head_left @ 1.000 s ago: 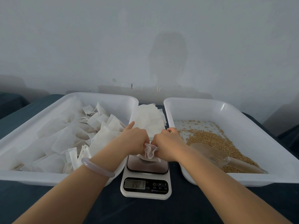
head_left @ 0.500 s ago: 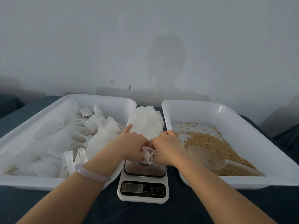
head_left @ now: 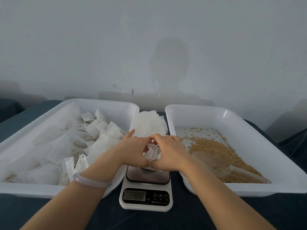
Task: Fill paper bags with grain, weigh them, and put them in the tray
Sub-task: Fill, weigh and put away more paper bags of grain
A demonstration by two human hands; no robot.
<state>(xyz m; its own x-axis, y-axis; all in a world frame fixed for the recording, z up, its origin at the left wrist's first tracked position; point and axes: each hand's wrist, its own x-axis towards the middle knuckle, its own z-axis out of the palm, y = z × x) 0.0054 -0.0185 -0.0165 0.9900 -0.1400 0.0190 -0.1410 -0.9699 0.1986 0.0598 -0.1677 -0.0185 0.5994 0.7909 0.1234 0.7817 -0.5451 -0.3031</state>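
Observation:
A small white paper bag (head_left: 152, 153) sits on the digital scale (head_left: 146, 199), its top bunched up. My left hand (head_left: 132, 151) and my right hand (head_left: 169, 152) both grip the bag's gathered top from either side, fingers curled around it. The lower part of the bag is hidden by my hands. Left of the scale, a white tray (head_left: 21, 136) holds several filled paper bags (head_left: 66, 146). On the right, another white tray (head_left: 259, 140) holds loose grain (head_left: 214, 146) with a clear plastic scoop (head_left: 214, 163) lying in it.
A stack of flat unused paper bags (head_left: 149, 123) lies between the two trays, behind the scale. Everything stands on a dark blue table (head_left: 149, 221), with a grey wall close behind.
My hands have closed tighter together around the bag's top over the scale. The scale's reading has changed.

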